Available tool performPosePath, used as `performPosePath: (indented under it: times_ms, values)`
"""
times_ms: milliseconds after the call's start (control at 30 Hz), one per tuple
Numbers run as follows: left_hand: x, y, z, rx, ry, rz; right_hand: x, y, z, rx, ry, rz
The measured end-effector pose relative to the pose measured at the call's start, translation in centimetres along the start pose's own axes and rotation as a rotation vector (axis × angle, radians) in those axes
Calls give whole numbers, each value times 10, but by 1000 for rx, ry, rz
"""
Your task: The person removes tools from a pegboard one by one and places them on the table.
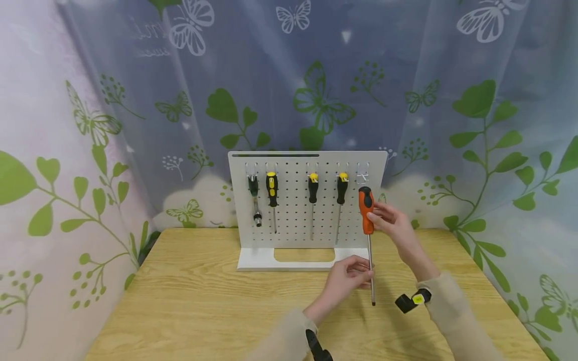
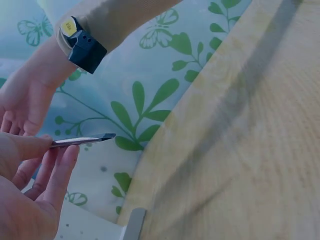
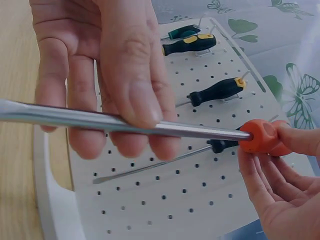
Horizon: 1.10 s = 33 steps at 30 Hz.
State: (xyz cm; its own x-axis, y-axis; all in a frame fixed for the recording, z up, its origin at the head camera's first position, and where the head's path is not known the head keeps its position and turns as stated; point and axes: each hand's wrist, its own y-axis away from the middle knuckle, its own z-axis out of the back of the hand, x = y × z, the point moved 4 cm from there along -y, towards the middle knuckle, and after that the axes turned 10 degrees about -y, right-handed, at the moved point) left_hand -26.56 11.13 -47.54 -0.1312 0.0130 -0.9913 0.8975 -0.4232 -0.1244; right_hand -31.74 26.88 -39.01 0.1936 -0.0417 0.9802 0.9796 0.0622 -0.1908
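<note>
An orange-and-black flathead screwdriver [image 1: 367,220] hangs upright in front of the pegboard's right side, blade down. My right hand [image 1: 399,233] pinches its orange handle between thumb and fingers. Lower down, my left hand [image 1: 345,278] pinches the steel shaft near the tip. In the right wrist view the shaft [image 3: 200,131] runs between the left thumb and fingers, and the right fingers are round the handle [image 3: 259,136]. The dark flat tip [image 2: 107,136] sticks out past the left fingertips in the left wrist view.
A white pegboard [image 1: 293,225] stands on the wooden table [image 1: 194,296]. From its hooks hang a green-handled socket tool [image 1: 254,188] and black-and-yellow screwdrivers [image 1: 272,188]. An unoccupied hook [image 1: 363,176] sits above the orange handle. A patterned curtain [image 1: 271,75] encloses the back and sides.
</note>
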Motion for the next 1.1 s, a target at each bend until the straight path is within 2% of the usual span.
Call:
performPosePath:
  times_ms: [267,567,733,867,1000,1100]
  values:
    - [18,19,-3,-5,0,52,-28,10,-2,27,9,-78]
    - [34,37,-10,15,39,64,-55,24,-6,29,-24,-168]
    - [40,44,-12,27,24,87,-66,31,-9,31,-54,-194]
    - [47,49,-12,23,-33,103,-78,38,-11,25,-66,-219]
    - [52,55,-12,31,-133,109,-92,45,-13,21,-89,-247]
    - [57,60,-12,38,-202,141,-104,51,-15,29,-103,-268]
